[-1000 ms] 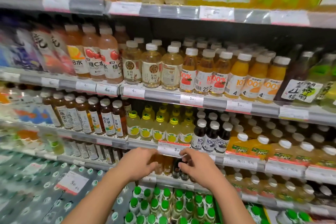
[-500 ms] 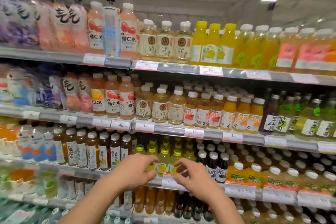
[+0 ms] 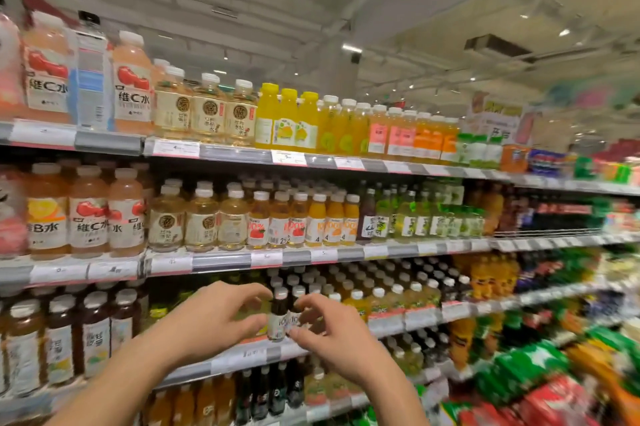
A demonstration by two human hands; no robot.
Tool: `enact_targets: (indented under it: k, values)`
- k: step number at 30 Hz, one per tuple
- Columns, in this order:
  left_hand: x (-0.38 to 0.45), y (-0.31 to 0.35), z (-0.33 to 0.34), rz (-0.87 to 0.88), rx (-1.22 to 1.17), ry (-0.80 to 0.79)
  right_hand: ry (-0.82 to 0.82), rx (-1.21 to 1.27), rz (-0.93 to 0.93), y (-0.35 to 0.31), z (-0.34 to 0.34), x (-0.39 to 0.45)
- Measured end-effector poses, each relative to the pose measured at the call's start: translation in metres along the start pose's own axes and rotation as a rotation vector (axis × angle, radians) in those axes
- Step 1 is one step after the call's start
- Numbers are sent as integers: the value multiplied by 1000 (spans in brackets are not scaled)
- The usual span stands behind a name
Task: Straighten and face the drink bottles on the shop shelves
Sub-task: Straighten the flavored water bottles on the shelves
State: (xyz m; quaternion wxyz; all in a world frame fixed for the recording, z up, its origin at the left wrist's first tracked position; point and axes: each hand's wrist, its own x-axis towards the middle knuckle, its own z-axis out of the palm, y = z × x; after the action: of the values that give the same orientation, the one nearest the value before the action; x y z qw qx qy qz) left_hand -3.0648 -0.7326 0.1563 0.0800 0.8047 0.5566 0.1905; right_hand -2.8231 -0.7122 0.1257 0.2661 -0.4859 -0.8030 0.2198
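Now that my hands have risen a shelf, left hand (image 3: 211, 321) and right hand (image 3: 332, 332) pinch the dark juice bottle (image 3: 279, 316) between them at the shelf front, facing it next.

I count four shelves (image 3: 221, 261) of drinks before me. On the top one stand three yellow-capped bottles (image 3: 287, 117) and three pale tea bottles (image 3: 207, 109). One shelf down, three orange juice bottles (image 3: 333, 220), perhaps more behind. My two hands: left hand (image 3: 207, 321), right hand (image 3: 332, 339).
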Motion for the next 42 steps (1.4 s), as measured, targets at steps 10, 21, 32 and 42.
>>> enact_targets:
  k: [10, 21, 32, 42]
  values:
    - [-14, 21, 10, 48, -273, -20, 205, -40, 39, 17, -20, -38]
    - [-41, -52, -37, -172, -178, 119, 59, 22, -123, -10, 15, 54]
    - [-75, -110, -97, -327, -22, 340, -66, 36, -444, -94, 51, 156]
    - [-70, -163, -150, -319, 251, 462, -43, -26, -614, -171, 68, 213]
